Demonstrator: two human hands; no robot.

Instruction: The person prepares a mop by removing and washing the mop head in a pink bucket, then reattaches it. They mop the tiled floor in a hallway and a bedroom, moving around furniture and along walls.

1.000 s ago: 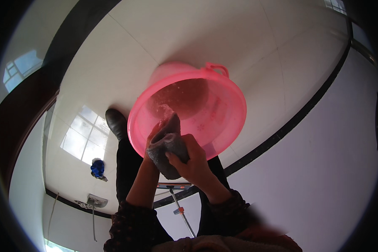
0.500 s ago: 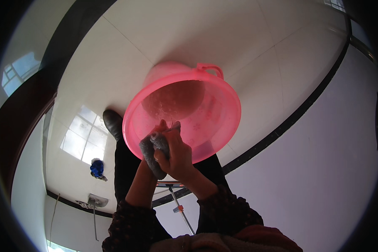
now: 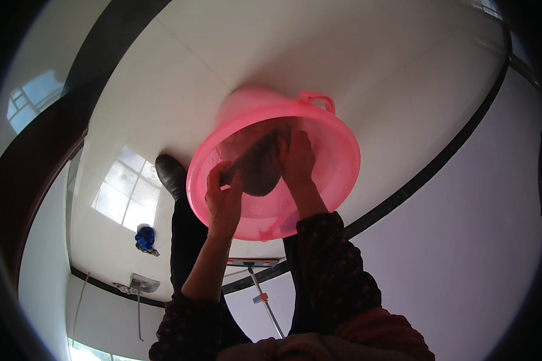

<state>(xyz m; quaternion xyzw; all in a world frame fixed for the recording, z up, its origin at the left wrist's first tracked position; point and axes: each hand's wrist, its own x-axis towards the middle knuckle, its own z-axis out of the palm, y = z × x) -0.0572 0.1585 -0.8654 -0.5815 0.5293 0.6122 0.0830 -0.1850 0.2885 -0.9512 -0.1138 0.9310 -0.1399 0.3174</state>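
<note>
A large pink plastic basin [image 3: 343, 192] stands on the floor in front of my legs, with cloudy water in its far part. Over the water, inside the rim, a dark grey cloth [image 3: 260, 171] hangs spread between my hands. My left hand [image 3: 224, 195] pinches the cloth's left edge with fingers and thumb. Further in and to the right, my right hand [image 3: 297, 157] grips its other side, the fingertips partly lost in shadow. The lower edge of the cloth droops toward the basin's near wall.
Behind the basin, between my legs, lies a flat floor-tool head [image 3: 253, 263] on a telescopic pole. A blue bundle [image 3: 144, 238] rests on the tiles [image 3: 180, 108] to the left, near a grey flat mop [image 3: 143, 283]. A pale wall [image 3: 439, 240] closes the right side.
The cloth, bunched and twisted between both hands before, is now opened out. My hands have moved apart and farther into the basin, the right one the most.
</note>
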